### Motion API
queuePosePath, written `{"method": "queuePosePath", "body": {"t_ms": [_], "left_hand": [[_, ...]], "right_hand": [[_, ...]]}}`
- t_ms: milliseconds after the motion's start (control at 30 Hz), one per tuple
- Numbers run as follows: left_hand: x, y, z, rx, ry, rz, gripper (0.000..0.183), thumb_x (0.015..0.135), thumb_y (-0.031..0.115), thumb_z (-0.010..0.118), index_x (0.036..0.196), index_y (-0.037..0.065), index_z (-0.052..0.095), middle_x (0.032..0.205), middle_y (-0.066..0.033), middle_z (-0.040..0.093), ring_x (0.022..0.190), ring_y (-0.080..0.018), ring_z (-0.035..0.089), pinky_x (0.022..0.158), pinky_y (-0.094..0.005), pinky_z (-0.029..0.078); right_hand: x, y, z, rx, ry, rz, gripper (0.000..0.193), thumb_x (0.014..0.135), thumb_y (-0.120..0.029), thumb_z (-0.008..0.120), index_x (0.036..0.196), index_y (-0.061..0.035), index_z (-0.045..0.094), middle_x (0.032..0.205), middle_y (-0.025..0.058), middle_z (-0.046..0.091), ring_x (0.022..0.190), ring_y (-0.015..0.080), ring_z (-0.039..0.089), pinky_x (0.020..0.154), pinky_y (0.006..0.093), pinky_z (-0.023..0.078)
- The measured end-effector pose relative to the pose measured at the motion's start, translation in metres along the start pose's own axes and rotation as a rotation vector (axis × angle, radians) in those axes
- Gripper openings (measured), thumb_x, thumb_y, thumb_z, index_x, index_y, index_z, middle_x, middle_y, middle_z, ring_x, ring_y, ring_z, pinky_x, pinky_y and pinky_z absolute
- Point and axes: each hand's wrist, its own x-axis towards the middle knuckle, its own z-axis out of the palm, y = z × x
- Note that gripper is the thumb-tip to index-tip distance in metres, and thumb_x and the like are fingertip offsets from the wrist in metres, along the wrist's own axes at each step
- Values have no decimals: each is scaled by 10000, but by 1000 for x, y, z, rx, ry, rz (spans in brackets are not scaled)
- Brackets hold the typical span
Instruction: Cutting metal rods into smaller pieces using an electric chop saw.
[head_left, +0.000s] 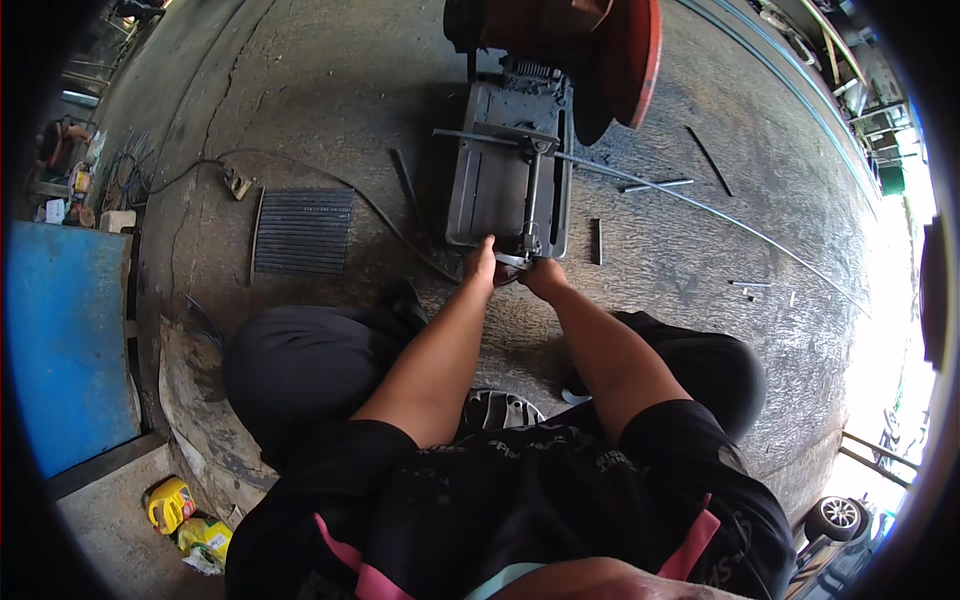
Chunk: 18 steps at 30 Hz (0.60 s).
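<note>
A cut-off saw point(505, 195) stands on the floor in front of me, its red-guarded head point(645, 60) raised at the far end. Across its base lies a long thin metal bar point(680, 195), held at the vise point(532, 190) and running out far to the right. Both my hands are at the near end of the base. My left hand point(481, 264) is closed at the vise handle point(513, 262), thumb upward. On the handle's other side my right hand point(543, 279) is also closed; its fingers are partly hidden.
A row of cut dark metal pieces point(303, 231) lies at left, near a cable point(375, 208). Loose offcuts point(597, 242) and a dark rod point(709, 161) lie at right. A blue panel point(68, 340) stands far left, with yellow packages point(170, 503) below it.
</note>
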Motion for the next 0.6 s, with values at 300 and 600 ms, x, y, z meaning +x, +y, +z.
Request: {"method": "queuePosePath", "body": {"t_ms": [300,600], "left_hand": [[-68,164,20,340,699,853,440,846,293,507,1031,-105,534,997,-275,588,1001,-381,564,860,-453,446],[-251,414,76,120,-6,1275,269,798,252,594,949,30,569,836,-110,586,747,-219,590,660,-378,522]], "right_hand": [[59,54,-263,-313,-14,111,121,838,-200,571,873,-102,633,781,46,642,627,194,626,494,376,500],[14,-158,-415,592,652,-391,512,846,-405,534,1243,-82,504,1076,155,619,1012,294,593,832,389,466]]}}
